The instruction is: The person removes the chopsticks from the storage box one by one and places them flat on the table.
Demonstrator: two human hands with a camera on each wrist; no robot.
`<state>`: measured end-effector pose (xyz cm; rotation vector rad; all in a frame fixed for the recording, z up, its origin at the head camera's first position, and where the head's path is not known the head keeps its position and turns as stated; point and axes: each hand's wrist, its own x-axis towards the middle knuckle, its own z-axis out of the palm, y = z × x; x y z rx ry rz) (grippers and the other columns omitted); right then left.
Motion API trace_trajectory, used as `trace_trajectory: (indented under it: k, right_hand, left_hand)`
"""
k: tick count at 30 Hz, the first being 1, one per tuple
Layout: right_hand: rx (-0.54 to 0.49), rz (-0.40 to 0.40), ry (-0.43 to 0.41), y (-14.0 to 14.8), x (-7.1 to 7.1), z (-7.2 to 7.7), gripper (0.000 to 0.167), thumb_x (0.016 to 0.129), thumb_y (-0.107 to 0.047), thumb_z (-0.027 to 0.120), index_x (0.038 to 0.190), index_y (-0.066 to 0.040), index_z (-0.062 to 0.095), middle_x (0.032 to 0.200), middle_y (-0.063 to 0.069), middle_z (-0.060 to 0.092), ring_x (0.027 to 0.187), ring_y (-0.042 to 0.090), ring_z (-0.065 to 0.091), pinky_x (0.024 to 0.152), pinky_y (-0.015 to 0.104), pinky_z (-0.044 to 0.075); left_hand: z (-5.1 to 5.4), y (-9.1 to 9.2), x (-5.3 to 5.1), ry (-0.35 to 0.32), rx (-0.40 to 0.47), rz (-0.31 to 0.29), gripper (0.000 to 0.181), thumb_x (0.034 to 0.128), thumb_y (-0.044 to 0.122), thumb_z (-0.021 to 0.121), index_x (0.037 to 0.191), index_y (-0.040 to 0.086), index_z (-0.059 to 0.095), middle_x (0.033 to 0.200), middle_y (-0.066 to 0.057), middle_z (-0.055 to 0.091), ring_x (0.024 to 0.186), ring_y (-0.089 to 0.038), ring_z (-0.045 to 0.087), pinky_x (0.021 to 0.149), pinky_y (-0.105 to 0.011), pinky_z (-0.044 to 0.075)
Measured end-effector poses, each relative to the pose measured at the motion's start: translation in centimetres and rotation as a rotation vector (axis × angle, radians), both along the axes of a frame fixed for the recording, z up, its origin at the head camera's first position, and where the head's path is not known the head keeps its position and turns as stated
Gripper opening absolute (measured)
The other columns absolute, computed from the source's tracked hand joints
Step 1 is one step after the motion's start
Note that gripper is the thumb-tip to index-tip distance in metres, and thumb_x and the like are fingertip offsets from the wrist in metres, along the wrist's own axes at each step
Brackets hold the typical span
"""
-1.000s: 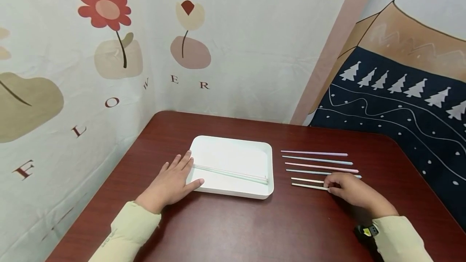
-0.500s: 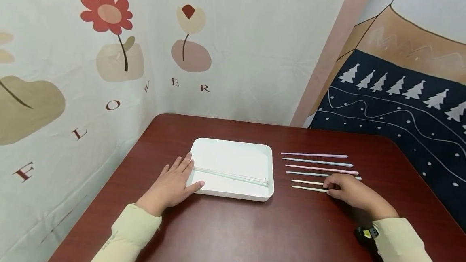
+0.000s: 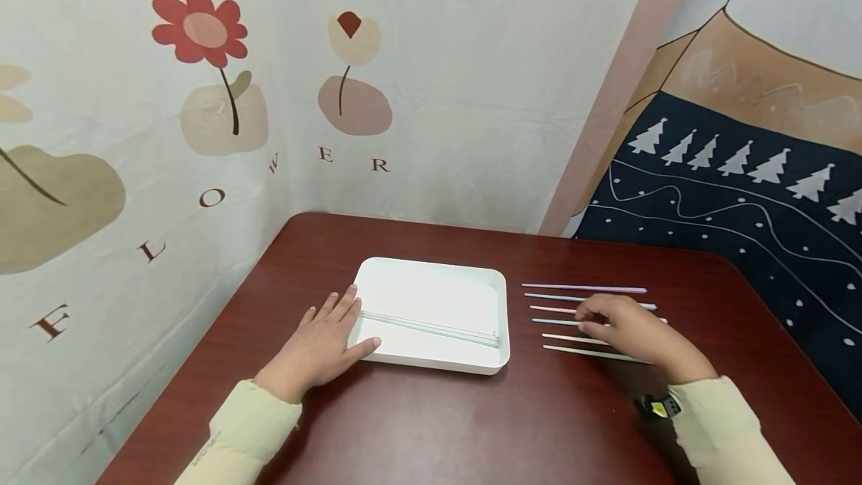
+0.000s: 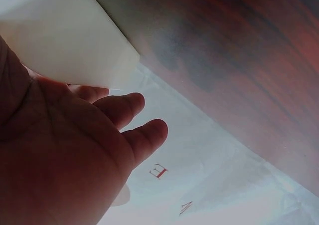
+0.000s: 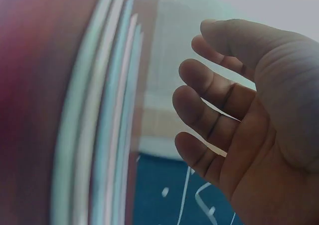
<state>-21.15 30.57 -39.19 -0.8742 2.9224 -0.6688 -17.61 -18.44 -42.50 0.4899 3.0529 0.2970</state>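
The white tray (image 3: 431,361) holds a few thin pale sticks (image 3: 431,326) lying slantwise. My left hand (image 3: 313,354) rests with spread fingers on its left rim; in the left wrist view that hand (image 4: 75,135) is beside the tray (image 4: 84,45). To the right of the tray several chopsticks lie roughly parallel, with a purple one (image 3: 579,288) at the back and a pale green one (image 3: 586,352) at the front. Over their middle hovers my right hand (image 3: 636,335), fingers loosely bent. The right wrist view shows that hand (image 5: 249,105) empty, apart from the sticks (image 5: 89,110).
The dark red-brown table (image 3: 471,432) carries the tray and chopsticks. Behind it and at the left hangs a white cloth (image 3: 471,96) with flower prints and letters; a dark blue cloth (image 3: 727,200) with white trees hangs at the right.
My right hand has moved from the front two chopsticks back and slightly left, over the middle ones. More of the front chopstick shows. My left hand stays on the tray rim.
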Motion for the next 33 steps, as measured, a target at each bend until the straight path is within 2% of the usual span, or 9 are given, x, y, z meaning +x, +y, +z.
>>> trace_trajectory:
  k: [6,11,16,20,25,33]
  right_hand:
    - [-0.012,0.050,0.008,-3.9,-1.8,1.4,0.009,0.092,-0.013,0.070,0.100,-0.017,0.072,0.093,-0.012,0.065,0.083,0.008,0.058,0.076,0.036,0.054]
    - [-0.036,0.102,0.006,-7.7,-3.7,2.3,0.009,0.092,-0.014,0.071,0.100,-0.017,0.072,0.094,-0.011,0.065,0.082,0.009,0.058,0.074,0.031,0.054]
    - [-0.039,0.174,0.006,-11.1,-4.9,2.8,0.009,0.092,-0.014,0.071,0.101,-0.013,0.072,0.093,-0.010,0.064,0.081,0.011,0.057,0.072,0.030,0.052]
    - [-0.030,0.245,-0.012,-13.9,-6.0,2.6,0.011,0.094,-0.015,0.069,0.103,-0.011,0.072,0.095,-0.009,0.064,0.082,0.010,0.057,0.073,0.030,0.051]
    - [-0.023,0.322,-0.062,-17.1,-7.5,1.5,0.012,0.095,-0.017,0.068,0.105,-0.011,0.072,0.097,-0.009,0.063,0.084,0.009,0.058,0.074,0.028,0.051]
    - [-0.020,0.358,-0.192,-20.3,-8.9,0.2,0.008,0.093,-0.012,0.069,0.099,-0.014,0.072,0.089,-0.011,0.063,0.084,0.009,0.058,0.073,0.028,0.050]
  left_hand:
    - [0.0,-0.1,0.0,-0.002,0.003,-0.002,0.095,0.0954,0.073,0.034,0.152,-0.004,0.034,0.164,-0.016,0.016,0.145,-0.046,0.021,0.111,-0.067,0.020]
    - [0.2,-0.2,0.0,0.003,0.006,0.003,0.093,0.0961,0.070,0.037,0.152,-0.004,0.034,0.164,-0.016,0.016,0.145,-0.046,0.021,0.111,-0.067,0.019]
    - [0.2,-0.1,0.0,-0.002,0.011,-0.001,0.094,0.0959,0.071,0.036,0.152,-0.004,0.034,0.164,-0.016,0.016,0.145,-0.046,0.021,0.112,-0.067,0.019]
    - [0.2,-0.2,0.2,-0.009,0.019,0.005,0.095,0.0957,0.072,0.035,0.152,-0.004,0.033,0.164,-0.016,0.016,0.146,-0.046,0.020,0.111,-0.067,0.019]
    - [0.1,-0.3,0.2,-0.003,0.020,0.010,0.094,0.0958,0.071,0.037,0.152,-0.004,0.034,0.164,-0.016,0.016,0.146,-0.045,0.020,0.112,-0.066,0.019]
    - [-0.1,0.0,0.0,0.002,0.013,0.003,0.093,0.0956,0.071,0.038,0.151,-0.004,0.035,0.164,-0.015,0.017,0.146,-0.045,0.020,0.112,-0.066,0.019]
